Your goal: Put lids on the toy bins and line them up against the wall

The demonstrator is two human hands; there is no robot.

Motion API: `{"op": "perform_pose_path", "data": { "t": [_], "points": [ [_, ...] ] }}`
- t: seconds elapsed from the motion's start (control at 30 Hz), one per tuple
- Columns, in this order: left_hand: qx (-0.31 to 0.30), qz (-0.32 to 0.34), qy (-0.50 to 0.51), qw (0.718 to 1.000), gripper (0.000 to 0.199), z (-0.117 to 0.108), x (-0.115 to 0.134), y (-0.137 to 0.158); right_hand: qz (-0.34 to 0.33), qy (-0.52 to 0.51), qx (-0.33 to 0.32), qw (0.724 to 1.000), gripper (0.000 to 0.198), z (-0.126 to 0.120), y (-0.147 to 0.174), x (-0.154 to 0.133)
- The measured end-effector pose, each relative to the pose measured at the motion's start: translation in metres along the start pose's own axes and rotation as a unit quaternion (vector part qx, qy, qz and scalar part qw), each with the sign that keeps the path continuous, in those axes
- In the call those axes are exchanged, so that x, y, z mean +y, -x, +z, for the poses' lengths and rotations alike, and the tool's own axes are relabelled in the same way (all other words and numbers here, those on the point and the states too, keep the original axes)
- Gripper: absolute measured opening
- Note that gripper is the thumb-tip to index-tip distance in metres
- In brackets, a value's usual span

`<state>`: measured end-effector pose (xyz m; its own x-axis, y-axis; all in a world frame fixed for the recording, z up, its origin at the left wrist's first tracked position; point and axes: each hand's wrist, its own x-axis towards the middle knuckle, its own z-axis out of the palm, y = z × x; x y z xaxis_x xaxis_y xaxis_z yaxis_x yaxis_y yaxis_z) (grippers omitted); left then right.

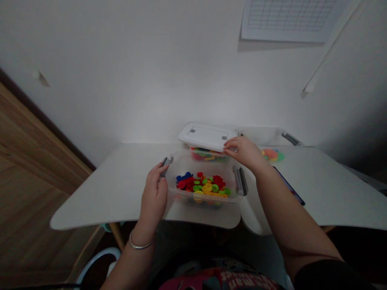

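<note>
A clear plastic box (205, 198) with grey side latches stands in front of me, holding several small red, yellow, green and blue plastic toy pieces (207, 187). My left hand (155, 191) grips its left side, fingers over the grey latch (167, 162). Behind it, a white lid (207, 136) lies slightly tilted on top of a second clear box, where more coloured pieces (208, 155) show through the wall. With thumb and fingers, my right hand (242, 151) pinches the lid's near right corner. Part of the rear box is hidden by the front one.
The boxes stand on a white table (111, 185) against a wall. At the right are another clear container (263, 136), some flat coloured pieces (272, 154) and a dark flat device (288, 186). A printed sheet (287, 20) hangs above.
</note>
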<state>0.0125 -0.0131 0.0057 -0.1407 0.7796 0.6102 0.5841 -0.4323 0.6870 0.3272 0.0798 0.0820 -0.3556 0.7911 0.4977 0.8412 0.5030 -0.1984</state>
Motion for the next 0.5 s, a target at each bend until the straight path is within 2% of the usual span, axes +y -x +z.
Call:
{"op": "perform_pose_path", "data": {
  "t": [0.27,0.37,0.5],
  "points": [
    [-0.012,0.005,-0.014,1.0,0.036,0.0,0.002,0.001,0.043,0.121,-0.08,0.988,0.021,-0.013,-0.015,-0.006],
    [-0.014,0.008,-0.013,1.0,0.035,0.001,0.004,0.001,0.046,0.153,-0.054,0.986,0.02,-0.01,-0.016,-0.004],
    [-0.017,0.003,-0.019,1.0,0.035,0.002,0.004,0.001,0.043,0.128,0.037,0.99,0.019,-0.004,-0.016,0.002]
  ]
}}
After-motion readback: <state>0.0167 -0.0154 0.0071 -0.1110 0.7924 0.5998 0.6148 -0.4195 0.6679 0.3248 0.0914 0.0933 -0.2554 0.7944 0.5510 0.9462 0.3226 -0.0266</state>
